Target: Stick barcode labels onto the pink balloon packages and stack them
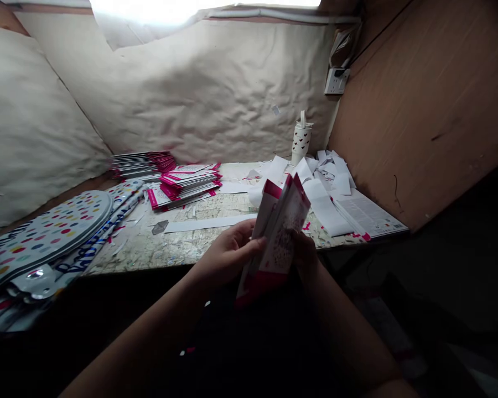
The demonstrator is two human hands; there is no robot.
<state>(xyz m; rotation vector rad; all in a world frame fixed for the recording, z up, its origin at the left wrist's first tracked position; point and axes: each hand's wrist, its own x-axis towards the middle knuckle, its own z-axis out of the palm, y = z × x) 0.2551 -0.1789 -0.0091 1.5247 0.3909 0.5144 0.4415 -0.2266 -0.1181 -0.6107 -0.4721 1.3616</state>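
Between my hands, in front of the table's edge, I hold a few pink-and-white printed card packs (pixel 284 237) upright and slightly tilted. My left hand (pixel 236 249) grips them from the left, its thumb lying along the near side. On the right side, my right hand (pixel 305 251) has its fingers bent against the same packs; shadow hides part of them. Stacks of similar pink-and-white packs (pixel 186 188) lie on the table beyond, with another pile (pixel 141 165) behind them at the left. A white paper strip (pixel 209 223) lies flat on the worn table (pixel 149 251).
Polka-dot round pieces (pixel 62 226) are stacked at the left edge. Loose white paper strips (pixel 326 193) and printed sheets (pixel 369 213) cover the right side. A white tumbler with hearts (pixel 301 138) stands at the back, below a wall socket (pixel 337 81). A brown wall (pixel 419 110) bounds the right.
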